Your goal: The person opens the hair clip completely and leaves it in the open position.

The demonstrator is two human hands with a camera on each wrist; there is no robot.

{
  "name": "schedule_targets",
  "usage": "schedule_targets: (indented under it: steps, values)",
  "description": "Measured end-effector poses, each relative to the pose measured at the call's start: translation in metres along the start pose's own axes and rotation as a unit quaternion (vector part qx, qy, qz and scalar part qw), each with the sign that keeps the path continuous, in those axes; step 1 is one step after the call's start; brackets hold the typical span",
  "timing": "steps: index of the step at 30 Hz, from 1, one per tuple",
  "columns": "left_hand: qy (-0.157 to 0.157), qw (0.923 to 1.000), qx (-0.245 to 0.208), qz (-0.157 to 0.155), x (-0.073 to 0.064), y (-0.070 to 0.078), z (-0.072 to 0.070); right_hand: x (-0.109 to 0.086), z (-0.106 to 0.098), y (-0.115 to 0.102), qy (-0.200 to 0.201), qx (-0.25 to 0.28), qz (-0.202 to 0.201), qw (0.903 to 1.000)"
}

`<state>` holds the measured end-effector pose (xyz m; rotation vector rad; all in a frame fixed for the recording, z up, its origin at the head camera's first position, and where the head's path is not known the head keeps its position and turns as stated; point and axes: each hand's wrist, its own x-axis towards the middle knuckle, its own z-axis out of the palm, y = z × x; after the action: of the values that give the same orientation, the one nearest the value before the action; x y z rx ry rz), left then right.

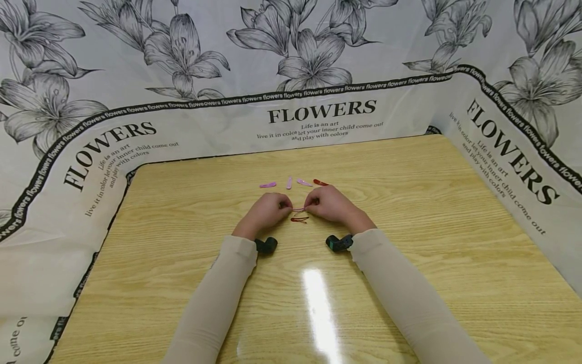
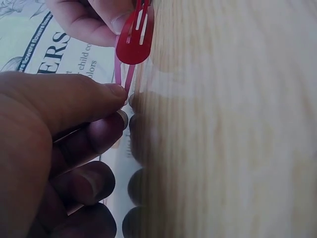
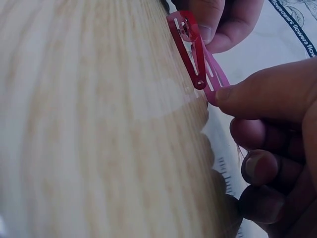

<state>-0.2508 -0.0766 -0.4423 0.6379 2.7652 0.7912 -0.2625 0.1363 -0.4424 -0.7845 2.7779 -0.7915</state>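
A pink snap hair clip (image 1: pixel 298 209) is stretched between both hands just above the table. My left hand (image 1: pixel 268 210) pinches one end of it between thumb and forefinger. At the other end, the right hand (image 1: pixel 334 205) pinches it the same way, as the right wrist view shows on the pink clip (image 3: pixel 216 79). Nearer the body lies a red snap hair clip (image 1: pixel 298 220), its two parts sprung apart, touched by neither hand. In the left wrist view this red clip (image 2: pixel 132 53) partly covers the pink one.
Beyond the hands, a row holds a purple-pink clip (image 1: pixel 268 185), a pale pink clip (image 1: pixel 289 183), another pink clip (image 1: pixel 304 182) and a red clip (image 1: pixel 320 182) close to the right hand. A flower-printed cloth (image 1: pixel 218 131) borders the wooden table (image 1: pixel 191 202).
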Motion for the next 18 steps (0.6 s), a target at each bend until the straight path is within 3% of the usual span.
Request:
schedule_targets:
  steps: [18]
  values:
    - [0.003,1.0,-0.006,-0.001,-0.0012,-0.0015,-0.0005,-0.0005,-0.0013,-0.0021,-0.011,0.005,0.013,0.9998]
